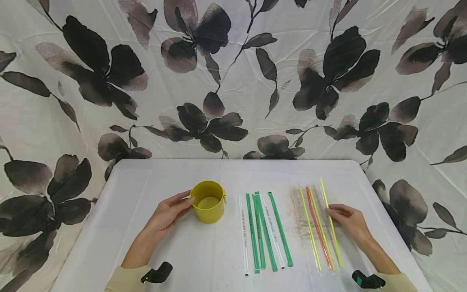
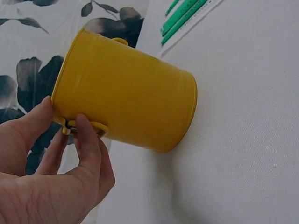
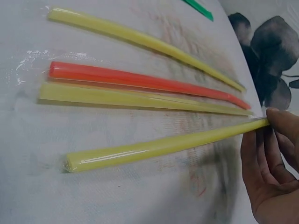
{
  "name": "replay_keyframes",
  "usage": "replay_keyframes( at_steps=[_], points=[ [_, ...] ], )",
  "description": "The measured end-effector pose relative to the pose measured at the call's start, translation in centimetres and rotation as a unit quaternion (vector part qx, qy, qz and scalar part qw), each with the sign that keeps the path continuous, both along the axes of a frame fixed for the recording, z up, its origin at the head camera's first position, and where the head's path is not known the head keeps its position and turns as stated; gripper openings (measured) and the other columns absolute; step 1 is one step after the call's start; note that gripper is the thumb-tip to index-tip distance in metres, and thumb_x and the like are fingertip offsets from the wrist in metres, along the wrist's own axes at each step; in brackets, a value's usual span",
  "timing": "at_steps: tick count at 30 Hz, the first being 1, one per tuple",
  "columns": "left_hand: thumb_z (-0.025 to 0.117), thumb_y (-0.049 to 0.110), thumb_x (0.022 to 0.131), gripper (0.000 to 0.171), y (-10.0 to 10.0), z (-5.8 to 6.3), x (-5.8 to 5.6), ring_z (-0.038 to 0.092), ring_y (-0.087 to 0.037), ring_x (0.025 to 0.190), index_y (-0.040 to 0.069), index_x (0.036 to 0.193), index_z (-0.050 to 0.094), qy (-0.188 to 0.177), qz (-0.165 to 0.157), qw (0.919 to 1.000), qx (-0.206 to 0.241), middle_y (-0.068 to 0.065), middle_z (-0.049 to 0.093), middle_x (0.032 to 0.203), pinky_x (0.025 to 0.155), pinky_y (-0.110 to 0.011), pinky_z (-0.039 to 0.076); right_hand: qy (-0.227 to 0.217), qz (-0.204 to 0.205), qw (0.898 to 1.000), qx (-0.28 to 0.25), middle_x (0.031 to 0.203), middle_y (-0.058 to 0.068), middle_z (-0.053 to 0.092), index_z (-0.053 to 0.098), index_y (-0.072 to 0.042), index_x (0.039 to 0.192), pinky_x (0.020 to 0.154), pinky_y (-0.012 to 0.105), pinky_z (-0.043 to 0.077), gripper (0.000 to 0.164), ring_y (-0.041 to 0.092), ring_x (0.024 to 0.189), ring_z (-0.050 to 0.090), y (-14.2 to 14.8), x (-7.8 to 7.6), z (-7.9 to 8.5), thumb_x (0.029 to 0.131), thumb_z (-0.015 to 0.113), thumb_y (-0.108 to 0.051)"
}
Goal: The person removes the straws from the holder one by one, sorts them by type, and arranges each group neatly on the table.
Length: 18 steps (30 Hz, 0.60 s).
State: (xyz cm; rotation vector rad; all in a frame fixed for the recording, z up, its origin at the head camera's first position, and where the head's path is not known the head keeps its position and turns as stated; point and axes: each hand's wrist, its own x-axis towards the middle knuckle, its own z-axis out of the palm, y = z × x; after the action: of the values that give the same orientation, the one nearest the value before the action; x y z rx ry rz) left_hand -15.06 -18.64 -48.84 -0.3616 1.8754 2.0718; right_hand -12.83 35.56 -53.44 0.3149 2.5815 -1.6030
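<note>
On the left of the table, my left hand (image 1: 168, 215) grips a yellow bucket-like cup (image 1: 208, 213) by its rim and small side loop. In the left wrist view, the thumb lies at the rim and the cup (image 2: 126, 91) leans over the table. My right hand (image 1: 350, 223) pinches a yellow straw (image 1: 334, 239) in clear wrapping between thumb and fingers. Seen from the right wrist, this straw (image 3: 154, 146) stretches away from the fingertips. Beside it lie a red straw (image 1: 318, 225) and two more yellow straws, one left (image 1: 310, 227) of the red.
In the middle of the white table (image 1: 204, 263) lies a row of slim paper-wrapped sticks, several green (image 1: 252, 231) and two white (image 1: 243, 235). A floral cloth (image 1: 255, 81) hangs behind the table's far edge.
</note>
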Motion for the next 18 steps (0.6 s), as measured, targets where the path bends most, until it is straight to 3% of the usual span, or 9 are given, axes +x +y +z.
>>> replay_keyframes(
  at_steps=[6,18],
  points=[
    [0.075,0.016,0.097,0.062,0.0,-0.1,0.0,0.067,-0.017,0.116,0.000,0.151,0.049,-0.003,0.000,1.0000,0.000,-0.014,0.055,0.134,0.109,-0.034,0.049,0.001,-0.005,1.000,-0.014,0.110,0.019,0.073,0.060,0.012,0.132,0.074,0.026,0.064,0.053,0.007,0.084,0.071,-0.4,0.2,-0.7,0.099,0.072,-0.027],
    [0.076,0.016,0.096,0.064,-0.5,0.0,0.2,0.067,-0.017,0.115,-0.001,0.151,0.047,0.000,-0.001,1.0000,0.005,-0.013,0.056,0.133,0.109,-0.034,0.049,-0.002,-0.003,0.998,0.065,0.105,0.015,0.073,0.067,0.007,0.125,0.061,0.022,0.057,0.045,0.007,0.077,0.065,-1.1,0.2,-1.8,0.098,0.074,-0.029]
  ],
)
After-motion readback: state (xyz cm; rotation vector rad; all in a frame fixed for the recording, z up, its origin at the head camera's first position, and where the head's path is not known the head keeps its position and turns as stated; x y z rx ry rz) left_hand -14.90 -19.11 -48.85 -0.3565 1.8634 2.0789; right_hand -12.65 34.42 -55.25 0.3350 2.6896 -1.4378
